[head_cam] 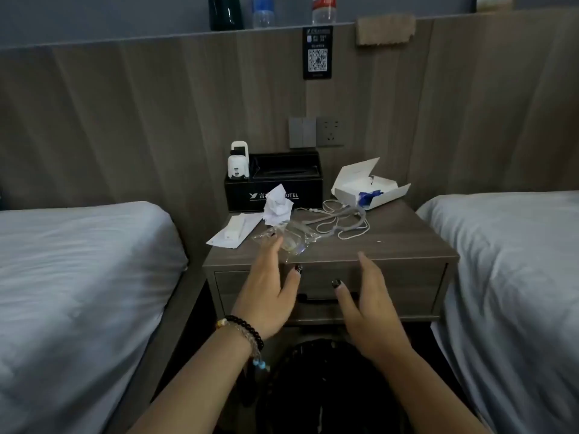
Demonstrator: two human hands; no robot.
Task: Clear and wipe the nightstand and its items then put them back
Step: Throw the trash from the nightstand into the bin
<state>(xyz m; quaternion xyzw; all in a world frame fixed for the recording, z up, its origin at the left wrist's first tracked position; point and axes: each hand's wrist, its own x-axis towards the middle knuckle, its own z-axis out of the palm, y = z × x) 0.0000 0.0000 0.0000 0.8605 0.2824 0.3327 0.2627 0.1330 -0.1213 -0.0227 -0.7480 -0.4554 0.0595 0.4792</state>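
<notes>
Between two beds stands the nightstand [391,242], its top cluttered — crumpled tissue [277,203], clear plastic wrapper [293,242], white cable [341,225], open white box [369,186], black tissue holder [274,183]. Left hand [269,289] reaches fingers spread at the wrapper; right hand [366,302] hovers, fingers relaxed, holding nothing.

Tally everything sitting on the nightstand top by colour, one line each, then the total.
White: 5 (dispenser, crumpled tissue, open box, flat packet, cable)
Black: 1 (hotel tray)
Clear: 1 (plastic wrapper)
Total: 7
</notes>
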